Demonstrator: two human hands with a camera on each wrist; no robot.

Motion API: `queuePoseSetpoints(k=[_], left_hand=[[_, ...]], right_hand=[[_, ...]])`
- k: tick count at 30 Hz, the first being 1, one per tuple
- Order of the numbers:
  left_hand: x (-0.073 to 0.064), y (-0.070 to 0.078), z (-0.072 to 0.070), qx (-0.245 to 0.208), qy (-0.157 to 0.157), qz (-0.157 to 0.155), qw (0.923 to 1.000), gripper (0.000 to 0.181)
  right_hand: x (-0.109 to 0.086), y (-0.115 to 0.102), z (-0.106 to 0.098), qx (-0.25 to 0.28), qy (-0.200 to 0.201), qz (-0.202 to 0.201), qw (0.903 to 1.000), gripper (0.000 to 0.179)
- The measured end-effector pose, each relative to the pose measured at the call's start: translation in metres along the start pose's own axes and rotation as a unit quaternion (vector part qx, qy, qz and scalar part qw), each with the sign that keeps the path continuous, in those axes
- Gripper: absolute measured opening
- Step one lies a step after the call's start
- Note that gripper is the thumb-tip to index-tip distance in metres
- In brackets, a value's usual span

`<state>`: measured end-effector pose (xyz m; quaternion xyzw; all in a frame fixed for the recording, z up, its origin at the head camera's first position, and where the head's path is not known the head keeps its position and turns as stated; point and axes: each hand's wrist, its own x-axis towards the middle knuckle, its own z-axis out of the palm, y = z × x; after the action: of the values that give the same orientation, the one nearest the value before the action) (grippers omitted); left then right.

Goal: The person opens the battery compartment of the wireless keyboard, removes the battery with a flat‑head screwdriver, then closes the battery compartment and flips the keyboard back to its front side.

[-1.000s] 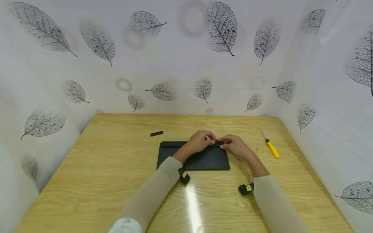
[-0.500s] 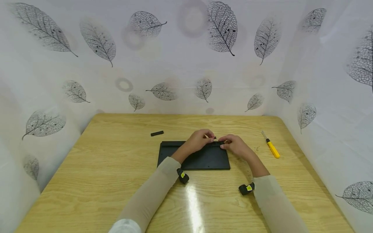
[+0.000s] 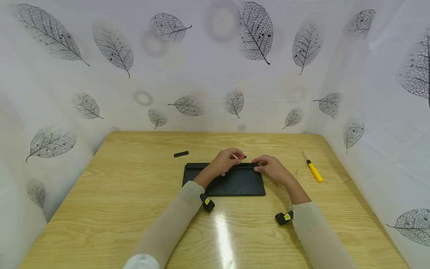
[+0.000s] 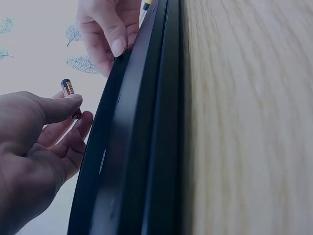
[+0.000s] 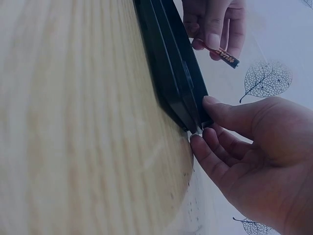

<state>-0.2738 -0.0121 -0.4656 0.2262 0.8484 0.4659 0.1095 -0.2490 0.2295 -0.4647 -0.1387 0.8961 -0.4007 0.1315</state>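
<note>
A flat black keyboard (image 3: 240, 184) lies on the table with its plain underside up and a raised bar along its far edge. My left hand (image 3: 222, 162) pinches a slim battery (image 4: 68, 88) between thumb and fingers, just above that far edge. Red and black wrapping shows on the battery in both wrist views. At the far right corner, my right hand (image 3: 272, 170) holds the keyboard's edge, thumb (image 5: 220, 110) on one side and fingertips on the other. My left forearm covers part of the keyboard's left side in the head view.
A small black strip (image 3: 181, 154) lies beyond the keyboard, to its left. To the right is a screwdriver (image 3: 314, 172) with a yellow handle. Dark crumbs dot the wooden table (image 3: 134, 205) near my right wrist. A leaf-patterned curtain (image 3: 201, 74) surrounds the table's back and sides.
My left hand has drawn back left from the bar's right end with the battery, which now shows more clearly between the fingers. My right hand has stayed at the corner.
</note>
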Motion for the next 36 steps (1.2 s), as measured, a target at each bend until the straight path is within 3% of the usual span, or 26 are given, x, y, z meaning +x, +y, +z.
queuePoseSetpoints(k=[8,15,24,28,36], left_hand=[[-0.004,-0.008,-0.016,0.024,-0.005,-0.014,0.9996,0.025],[-0.008,-0.022,-0.040,0.045,0.006,-0.013,0.9989,0.025],[-0.005,-0.042,-0.067,0.077,0.006,-0.044,0.9960,0.027],[-0.003,-0.046,-0.074,0.107,0.002,-0.058,0.9926,0.030],[-0.003,-0.048,-0.083,0.114,-0.016,-0.072,0.9907,0.030]], right_hand=[[0.001,0.000,0.001,-0.004,0.000,0.000,1.0000,0.036],[0.001,0.000,0.002,-0.004,0.000,0.000,1.0000,0.036],[0.000,0.002,0.002,-0.005,0.001,0.003,1.0000,0.035],[0.000,0.002,0.003,-0.005,0.001,0.002,1.0000,0.035],[-0.001,0.000,0.002,-0.004,0.002,0.004,1.0000,0.035]])
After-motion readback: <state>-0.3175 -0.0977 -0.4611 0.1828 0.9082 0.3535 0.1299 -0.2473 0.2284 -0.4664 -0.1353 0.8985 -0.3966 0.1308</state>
